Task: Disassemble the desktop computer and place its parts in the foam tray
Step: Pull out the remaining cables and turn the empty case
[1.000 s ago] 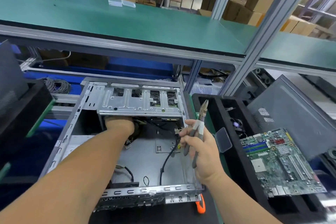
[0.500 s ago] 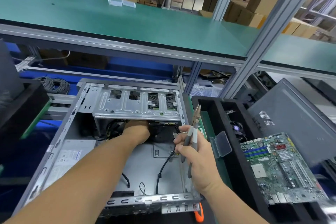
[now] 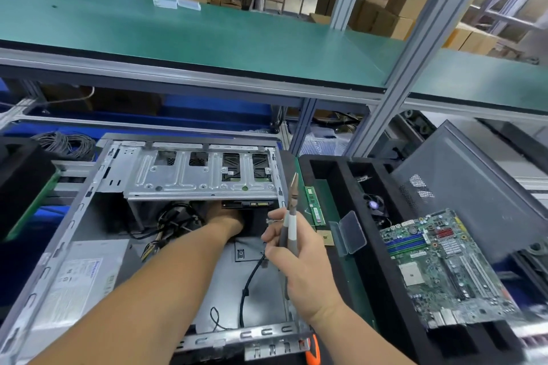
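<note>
The right hand (image 3: 299,264) grips pliers (image 3: 292,210); the left hand (image 3: 226,221) reaches under the drive cage (image 3: 201,175), grip unclear. The drive there looks rigid, fragile: hold its edges.

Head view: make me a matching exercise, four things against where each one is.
Things:
1. pliers
2. motherboard
3. left hand
4. clear boxes

Places:
A. on the green upper shelf
B. under the case's drive cage
C. in the right hand
D. on the foam tray

Pairs: 1-C, 2-D, 3-B, 4-A
</note>
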